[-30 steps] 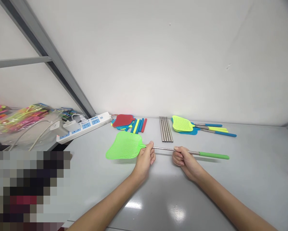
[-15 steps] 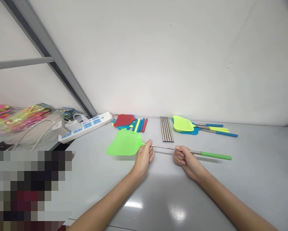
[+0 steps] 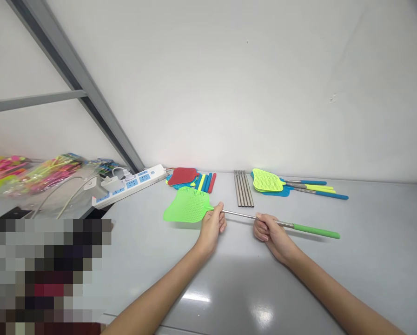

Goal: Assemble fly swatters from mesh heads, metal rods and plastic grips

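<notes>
A green fly swatter (image 3: 188, 205) with a thin metal shaft and a green handle is held above the table, its perforated head to the left. My left hand (image 3: 213, 224) is closed around the shaft just beside the head. My right hand (image 3: 268, 230) grips the same shaft farther right, near where the metal thickens toward the handle. The shaft between the two hands is bare. Behind my right hand lie several metal rods (image 3: 243, 188) side by side. Farther right are stacked fly swatters (image 3: 269, 180) with yellow and blue heads and handles.
Loose swatter heads (image 3: 182, 176), red on top, lie at the back beside several coloured handles (image 3: 206, 182). A white power strip (image 3: 131, 185) with plugs and cables sits to the left, near plastic-bagged items (image 3: 60, 172). A wall (image 3: 250, 93) closes off the back of the grey table (image 3: 379, 232).
The swatter is tilted slightly more, its handle end lower. Both hands keep their grips on the shaft. The whole view has shifted a little.
</notes>
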